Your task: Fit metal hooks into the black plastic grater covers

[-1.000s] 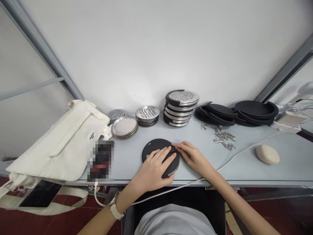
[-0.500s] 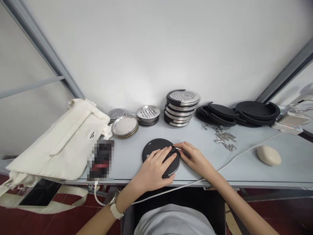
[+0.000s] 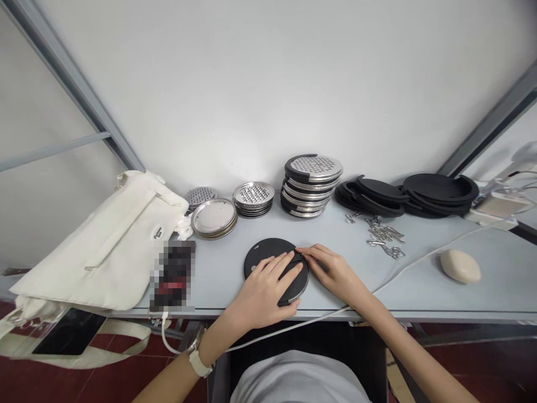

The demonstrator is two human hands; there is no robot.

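Note:
A round black disc with a silvery rim lies on the table in front of me. My left hand rests flat over it, fingers stretched out across its top and thumb at its near edge. At the disc's right edge, my right hand pinches a small metal hook clip, mostly hidden by the fingertips. Several similar metal hook clips lie loose to the right of that hand. Exactly how the pinched clip meets the disc cannot be made out.
Behind the disc stand metal grater discs, plain metal discs and a tall grater stack. Black round covers sit back right. A white cable passes a cream mouse. A cream bag lies left.
The right fingertips have turned slightly inward at the disc's edge, and less of the metal hook clip shows now. My left hand stays where it was.

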